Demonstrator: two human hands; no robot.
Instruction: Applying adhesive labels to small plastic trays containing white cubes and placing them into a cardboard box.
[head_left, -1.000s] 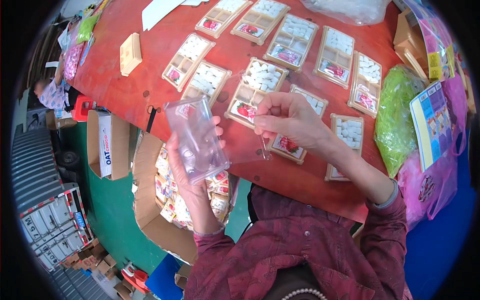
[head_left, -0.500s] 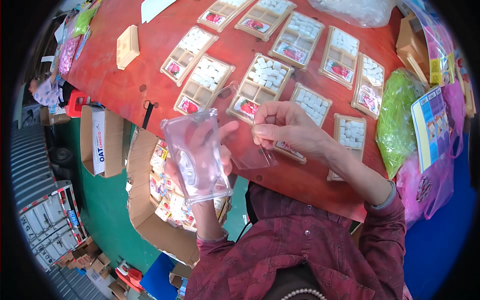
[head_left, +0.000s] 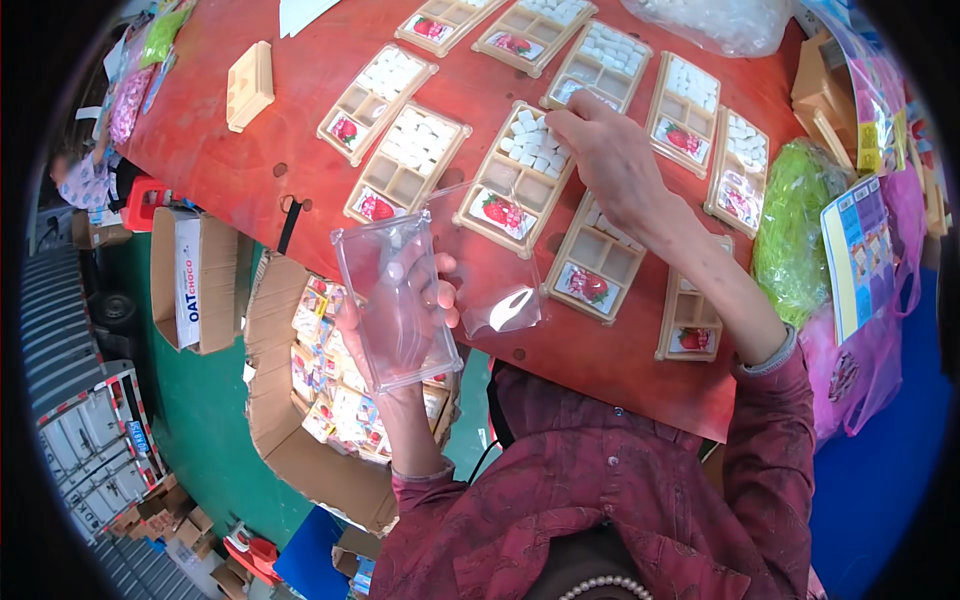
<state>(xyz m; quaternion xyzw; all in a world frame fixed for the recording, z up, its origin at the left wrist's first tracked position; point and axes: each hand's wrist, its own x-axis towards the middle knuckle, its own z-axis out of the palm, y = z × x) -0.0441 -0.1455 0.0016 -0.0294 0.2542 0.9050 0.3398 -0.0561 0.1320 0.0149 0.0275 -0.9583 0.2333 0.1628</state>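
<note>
Red desk point(head_left: 250, 160) crowded with compartment trays; green floor point(head_left: 205, 400) below.
Left hand point(head_left: 400, 310) grips clear plastic lid point(head_left: 395, 300); right hand point(head_left: 610, 150), fingers curled, touches tray of white cubes point(head_left: 515, 180).

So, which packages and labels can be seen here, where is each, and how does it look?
Clear plastic case: rectangular, held in left hand.
Beige trays: on red table, red picture labels; right hand reaches one.
Open cardboard box: below the table edge, colourful packs inside.
Blue-yellow printed card: right side.
</note>
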